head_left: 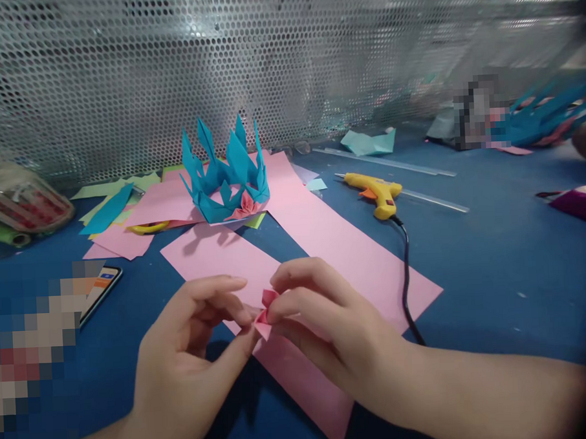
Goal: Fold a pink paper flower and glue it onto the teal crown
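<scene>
A small folded pink paper piece (263,325), petal-like in shape, is pinched between my two hands above the pink strips. My right hand (346,333) grips it from the right with thumb and fingers, covering part of it. From the left, the thumb and a fingertip of my left hand (178,367) press together on its edge. Beneath lies one pink paper strip (310,387); a second pink strip (342,243) runs off to the right. Behind my hands stands a blue paper crown (213,177) with tall points and a pink paper flower (246,207) on its front.
A yellow glue gun (379,190) lies at right, its black cord (406,273) trailing toward my right forearm. Glue sticks (435,201) are beside it. Left are a phone (104,289), paper scraps (114,243) and a jar (20,199). A perforated metal panel (267,65) closes the back.
</scene>
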Tool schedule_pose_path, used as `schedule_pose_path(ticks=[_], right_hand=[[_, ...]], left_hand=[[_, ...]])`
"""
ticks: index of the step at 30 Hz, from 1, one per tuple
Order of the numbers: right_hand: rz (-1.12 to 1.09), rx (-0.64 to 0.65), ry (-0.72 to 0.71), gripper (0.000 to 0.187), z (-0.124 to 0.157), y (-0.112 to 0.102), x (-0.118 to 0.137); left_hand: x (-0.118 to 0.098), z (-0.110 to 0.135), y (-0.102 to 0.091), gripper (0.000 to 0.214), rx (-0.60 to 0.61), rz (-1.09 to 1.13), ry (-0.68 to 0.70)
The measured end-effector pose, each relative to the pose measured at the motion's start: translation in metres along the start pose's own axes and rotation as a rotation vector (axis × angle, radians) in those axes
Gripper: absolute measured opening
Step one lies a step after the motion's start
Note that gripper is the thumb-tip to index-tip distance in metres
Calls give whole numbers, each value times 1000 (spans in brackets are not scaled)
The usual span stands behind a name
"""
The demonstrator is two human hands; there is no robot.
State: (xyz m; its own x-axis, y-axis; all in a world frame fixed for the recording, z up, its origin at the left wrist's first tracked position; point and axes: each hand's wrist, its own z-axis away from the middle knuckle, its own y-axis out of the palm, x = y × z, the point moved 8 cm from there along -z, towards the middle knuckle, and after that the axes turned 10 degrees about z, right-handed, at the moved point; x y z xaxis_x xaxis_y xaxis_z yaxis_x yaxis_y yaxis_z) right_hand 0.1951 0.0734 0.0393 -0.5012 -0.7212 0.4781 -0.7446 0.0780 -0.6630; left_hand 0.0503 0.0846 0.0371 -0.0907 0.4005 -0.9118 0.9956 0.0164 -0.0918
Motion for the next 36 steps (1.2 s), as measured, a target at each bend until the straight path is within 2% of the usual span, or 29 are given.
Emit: schedule_pose_path(ticks=[3, 9, 15, 19, 21, 23, 25, 27, 29, 32, 36], right_hand=[[-198, -25, 77, 17, -2, -1, -7], [-639, 5, 360, 16, -3, 3, -26], [-921, 112, 598, 25, -2, 20, -38], [-1057, 187, 706, 30, 4, 33, -40], [-1099, 196, 738, 35, 6, 36, -41], [-1133, 186, 751, 39, 6, 36, -42], [-1162, 153, 758, 42, 5, 35, -43], [-1170, 120, 754, 42, 4, 33, -43], [-1161, 93, 741, 42, 3, 31, -43], [-1127, 84, 725, 42, 4, 33, -42], [-1045, 178, 684, 34, 7, 38, -35]], left_hand=[[4, -5, 0, 39, -25, 62, -79], [14, -7, 1, 38, -10, 159, -210], [22, -6, 3, 42, 19, 271, -295], [29, -4, 7, 44, 38, 360, -332], [35, -2, 10, 44, 54, 409, -385], [46, 2, 12, 43, 54, 465, -512], [54, 7, 17, 33, 81, 496, -658], [56, 12, 22, 20, 151, 462, -740], [53, 12, 25, 22, 212, 402, -732], [49, 11, 26, 29, 225, 384, -682], [49, 12, 28, 28, 245, 449, -651]])
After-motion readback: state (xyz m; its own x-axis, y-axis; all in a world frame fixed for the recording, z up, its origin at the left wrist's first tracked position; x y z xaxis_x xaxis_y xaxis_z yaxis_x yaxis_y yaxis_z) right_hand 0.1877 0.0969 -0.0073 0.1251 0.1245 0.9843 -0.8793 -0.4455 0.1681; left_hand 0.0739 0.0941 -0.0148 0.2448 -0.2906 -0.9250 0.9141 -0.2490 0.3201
